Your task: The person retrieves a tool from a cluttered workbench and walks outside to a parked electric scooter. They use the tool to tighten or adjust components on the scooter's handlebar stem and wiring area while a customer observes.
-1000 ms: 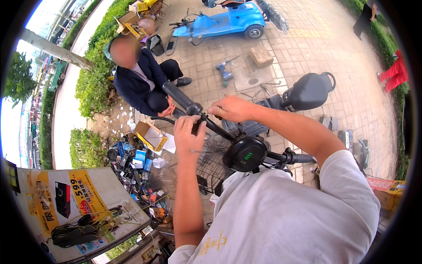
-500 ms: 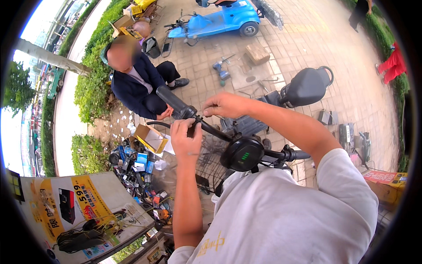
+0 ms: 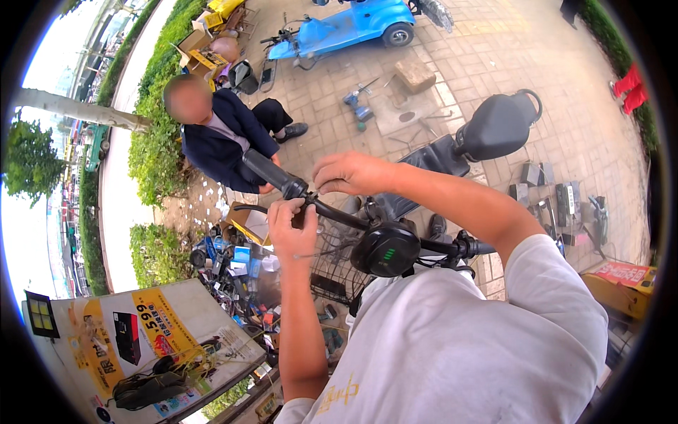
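A black handlebar (image 3: 342,218) with a round display (image 3: 385,251) lies in front of me. Its left end carries a thick dark grip (image 3: 267,172), with a black brake lever (image 3: 250,208) below. My left hand (image 3: 293,227) is closed at the inner end of that grip, its fingertips and thumb around the dark brake lever clamp. Just above the bar, my right hand (image 3: 353,173) is held with its fingers bent toward the thumb. Whatever those fingertips hold, if anything, is too small to make out. A wire basket (image 3: 332,272) hangs below the handlebar.
A person (image 3: 226,134) in a dark jacket squats beyond the grip. The black seat (image 3: 498,127) rises at right. A drill (image 3: 359,107), a stone block (image 3: 415,75) and a blue scooter (image 3: 346,32) stand farther off. Parts and boxes (image 3: 240,261) are heaped at left.
My right hand has shifted slightly left along the bar, its fingers still bent. My left hand stays at the clamp. The squatting person has raised their head; the view has tilted a little.
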### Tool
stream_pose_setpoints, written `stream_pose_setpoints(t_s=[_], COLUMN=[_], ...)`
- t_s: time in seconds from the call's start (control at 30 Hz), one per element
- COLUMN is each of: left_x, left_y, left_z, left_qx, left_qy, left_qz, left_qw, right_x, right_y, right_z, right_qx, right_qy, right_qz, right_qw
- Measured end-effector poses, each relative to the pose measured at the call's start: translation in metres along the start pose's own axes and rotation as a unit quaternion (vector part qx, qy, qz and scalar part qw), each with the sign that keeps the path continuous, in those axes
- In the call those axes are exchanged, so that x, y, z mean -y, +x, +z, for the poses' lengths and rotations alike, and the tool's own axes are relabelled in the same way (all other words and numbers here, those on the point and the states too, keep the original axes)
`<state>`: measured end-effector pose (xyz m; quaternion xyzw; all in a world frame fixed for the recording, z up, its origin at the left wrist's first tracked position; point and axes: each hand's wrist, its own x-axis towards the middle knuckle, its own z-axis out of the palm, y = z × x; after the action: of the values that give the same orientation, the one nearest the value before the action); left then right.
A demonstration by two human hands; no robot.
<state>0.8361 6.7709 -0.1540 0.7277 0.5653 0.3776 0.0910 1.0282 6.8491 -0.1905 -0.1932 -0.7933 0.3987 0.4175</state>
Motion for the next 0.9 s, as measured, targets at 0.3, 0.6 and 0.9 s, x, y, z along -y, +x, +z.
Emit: stream_pose_setpoints(t_s=[0.3,0.6,0.9], left_x=[0.0,0.001,-0.004], left_y=[-0.001,-0.001,0.001], left_z=[0.001,0.002,0.001], left_qx=[-0.002,-0.009,-0.031], left_qy=[-0.005,0.001,0.073], left_qz=[0.001,0.003,0.096], left_qw=[1.0,1.0,0.992], right_x=[0.009,0.002,-0.002], right_y=[0.012,0.024,0.042], right_z=[-0.013,-0.021,-0.033], right_qx=[0.079,0.09,0.114], right_qy=[-0.12,-0.236,-0.262], right_qz=[-0.076,-0.247,-0.218], right_qw=[0.987,0.936,0.933])
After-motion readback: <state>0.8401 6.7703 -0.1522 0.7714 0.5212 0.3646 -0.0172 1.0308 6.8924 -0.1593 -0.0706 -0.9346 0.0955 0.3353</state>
